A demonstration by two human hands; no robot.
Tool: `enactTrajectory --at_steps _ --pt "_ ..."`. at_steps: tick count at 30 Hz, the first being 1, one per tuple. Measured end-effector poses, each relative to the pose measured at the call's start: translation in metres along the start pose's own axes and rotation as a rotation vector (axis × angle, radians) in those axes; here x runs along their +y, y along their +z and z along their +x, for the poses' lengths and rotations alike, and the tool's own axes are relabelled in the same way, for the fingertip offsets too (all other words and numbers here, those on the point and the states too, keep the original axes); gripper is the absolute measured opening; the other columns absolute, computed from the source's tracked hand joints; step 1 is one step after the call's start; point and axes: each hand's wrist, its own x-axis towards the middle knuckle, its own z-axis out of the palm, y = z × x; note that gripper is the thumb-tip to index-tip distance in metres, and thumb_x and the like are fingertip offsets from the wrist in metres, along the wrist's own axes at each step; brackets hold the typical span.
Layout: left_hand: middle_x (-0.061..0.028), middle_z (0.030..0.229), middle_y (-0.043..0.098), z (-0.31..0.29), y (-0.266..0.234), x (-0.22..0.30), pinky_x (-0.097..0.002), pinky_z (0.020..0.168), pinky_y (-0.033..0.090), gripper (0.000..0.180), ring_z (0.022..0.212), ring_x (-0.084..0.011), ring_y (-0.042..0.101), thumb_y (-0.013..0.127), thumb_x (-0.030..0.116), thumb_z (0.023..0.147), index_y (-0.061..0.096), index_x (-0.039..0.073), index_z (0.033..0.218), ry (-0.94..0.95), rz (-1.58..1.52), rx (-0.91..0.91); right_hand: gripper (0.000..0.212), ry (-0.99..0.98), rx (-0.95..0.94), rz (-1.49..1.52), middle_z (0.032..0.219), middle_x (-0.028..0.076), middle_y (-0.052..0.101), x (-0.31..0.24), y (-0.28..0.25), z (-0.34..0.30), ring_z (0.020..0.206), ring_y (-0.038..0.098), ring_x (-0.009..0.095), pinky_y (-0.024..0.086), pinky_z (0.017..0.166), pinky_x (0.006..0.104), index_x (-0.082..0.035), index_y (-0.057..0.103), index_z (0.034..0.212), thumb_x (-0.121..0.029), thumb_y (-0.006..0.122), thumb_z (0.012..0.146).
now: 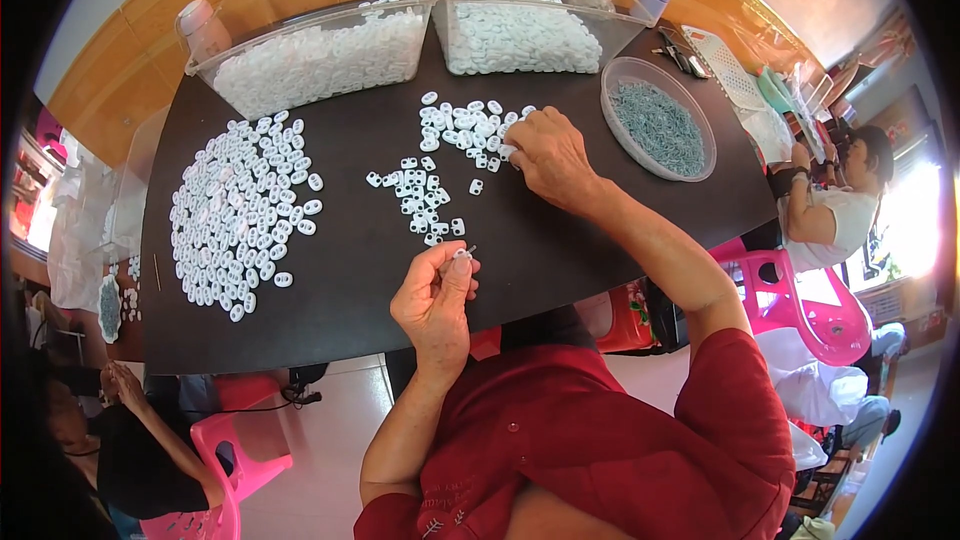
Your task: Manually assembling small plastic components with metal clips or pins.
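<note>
My left hand [437, 305], near the table's front edge, is closed in a pinch on a small white plastic piece [462, 254]. A thin metallic tip sticks out beside it, too small to make out. My right hand [550, 160] reaches across the table, its fingertips pinched at a white plastic piece [507, 152] by the edge of a loose cluster of oval white pieces [463, 125]. Squarish white pieces with holes [424, 198] lie scattered between my hands. A large heap of oval white pieces [240, 210] spreads over the table's left side.
Two clear bins [428, 40] of white pieces stand along the back. A round tub [708, 162] at the right holds many thin grey metal pins or screws. People sit at both sides, one by a pink chair [225, 450], another near a pink stool [800, 305].
</note>
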Motion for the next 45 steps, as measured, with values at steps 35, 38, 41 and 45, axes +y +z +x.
enactTrajectory --at_steps 35,38,41,45 --pt "-0.0041 0.076 0.06 0.003 0.003 0.006 -0.02 0.054 0.046 0.02 0.065 -0.0084 0.056 0.061 0.004 0.087 0.062 -0.004 0.105 -0.049 -0.116 -0.026 0.019 0.665 -0.432 1.292 0.069 0.001 0.058 -0.07 -0.034 -0.019 0.062 0.05 0.006 0.04 0.056 0.0198 0.001 0.065 0.088 -0.017 0.058 0.09" --pt "-0.006 0.076 0.061 0.002 0.003 0.006 -0.0206 0.053 0.047 0.019 0.064 -0.0091 0.056 0.062 0.004 0.087 0.062 -0.005 0.104 -0.051 -0.098 -0.034 0.021 0.678 -0.416 1.245 0.068 0.001 0.057 -0.075 -0.033 -0.019 0.06 0.05 0.005 0.04 0.055 0.0199 0.0 0.065 0.086 -0.019 0.057 0.091" --pt "-0.0075 0.076 0.062 0.002 0.003 0.007 -0.0206 0.052 0.047 0.019 0.062 -0.0093 0.056 0.062 0.004 0.086 0.062 -0.005 0.103 -0.064 -0.113 -0.013 0.02 0.64 -0.395 1.262 0.07 0.0 0.058 -0.075 -0.032 -0.019 0.061 0.05 0.005 0.041 0.056 0.0199 0.0 0.065 0.087 -0.017 0.056 0.091" --pt "-0.0078 0.075 0.062 0.003 0.0 0.009 -0.0204 0.052 0.046 0.018 0.059 -0.009 0.055 0.061 0.003 0.087 0.061 -0.005 0.103 -0.085 -0.104 0.002 0.015 0.569 -0.366 1.289 0.075 0.001 0.06 -0.077 -0.033 -0.017 0.068 0.053 0.005 0.042 0.061 0.0198 0.0 0.066 0.092 -0.011 0.057 0.089"
